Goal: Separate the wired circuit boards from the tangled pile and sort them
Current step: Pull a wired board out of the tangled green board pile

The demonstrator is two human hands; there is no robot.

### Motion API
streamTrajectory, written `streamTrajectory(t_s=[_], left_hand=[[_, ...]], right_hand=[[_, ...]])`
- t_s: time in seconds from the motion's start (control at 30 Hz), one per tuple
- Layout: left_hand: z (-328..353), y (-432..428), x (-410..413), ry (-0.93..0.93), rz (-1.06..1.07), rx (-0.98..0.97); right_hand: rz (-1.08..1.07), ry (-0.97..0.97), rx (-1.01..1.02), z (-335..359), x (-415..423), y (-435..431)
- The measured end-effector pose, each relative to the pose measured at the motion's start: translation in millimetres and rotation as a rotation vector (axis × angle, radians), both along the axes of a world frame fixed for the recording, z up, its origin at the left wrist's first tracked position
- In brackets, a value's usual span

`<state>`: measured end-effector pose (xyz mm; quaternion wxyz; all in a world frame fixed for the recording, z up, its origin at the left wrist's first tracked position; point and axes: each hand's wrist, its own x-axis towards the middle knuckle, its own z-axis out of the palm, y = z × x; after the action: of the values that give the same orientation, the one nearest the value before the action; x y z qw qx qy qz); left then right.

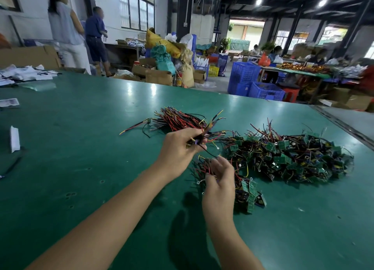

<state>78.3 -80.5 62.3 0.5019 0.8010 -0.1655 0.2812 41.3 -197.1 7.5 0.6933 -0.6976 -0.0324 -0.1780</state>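
A big tangled pile of small green circuit boards with red, black and yellow wires (293, 156) lies on the green table (81, 148), right of centre. A sorted bundle of wired boards (180, 120) lies behind my hands. My left hand (180, 146) is shut on a wired board, whose wires (210, 135) stick out to the right. Just below it, my right hand (219, 180) grips the wires of a smaller clump of boards (250, 197) that rests on the table.
White paper and plastic bits lie at the table's left edge (15, 138) and far left corner (26, 74). Beyond the table stand blue crates (263, 89), cardboard boxes and several people. A seam runs along the table's right side (344, 124).
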Motion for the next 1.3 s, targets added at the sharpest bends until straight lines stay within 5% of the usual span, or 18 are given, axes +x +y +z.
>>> streamTrajectory(t_s=[0.13, 0.3, 0.4, 0.5, 0.6, 0.67, 0.8, 0.97, 1.1, 1.3], left_hand=[[0.5, -12.7, 22.9, -0.180, 0.107, 0.284], [-14.3, -32.0, 37.2, -0.165, 0.163, 0.637], [-27.0, -34.9, 43.7, -0.073, 0.097, 0.703], [-35.5, -38.6, 47.9, 0.062, -0.052, 0.775], [-33.2, -40.1, 48.9, 0.303, -0.197, 0.723], [-29.9, -36.7, 50.1, 0.441, -0.272, 0.653], [-30.7, -23.7, 50.6, 0.615, -0.292, 0.335], [-40.5, -13.9, 55.8, 0.615, -0.058, 0.004], [-48.5, -16.3, 53.3, 0.377, -0.014, 0.405], [-35.8, -34.2, 59.9, 0.086, -0.190, 1.038]], right_hand=[[-0.173, 0.143, 0.407, 15.8, 21.3, -25.7], [-0.243, 0.066, 0.408, 33.0, 39.1, -57.0], [-0.138, 0.023, 0.252, 43.4, 52.6, -71.2], [-0.085, 0.129, -0.299, 44.4, 76.1, -87.5], [0.067, 0.289, -0.891, 39.2, 96.5, -101.6], [0.135, 0.376, -1.060, 32.9, 103.6, -106.2], [0.123, 0.374, -1.157, 22.3, 109.5, -105.0], [0.163, 0.487, -1.028, 20.0, 105.9, -101.4], [0.084, 0.257, -1.104, 18.6, 106.8, -101.8], [0.013, 0.251, -0.759, 19.6, 109.9, -109.3]])
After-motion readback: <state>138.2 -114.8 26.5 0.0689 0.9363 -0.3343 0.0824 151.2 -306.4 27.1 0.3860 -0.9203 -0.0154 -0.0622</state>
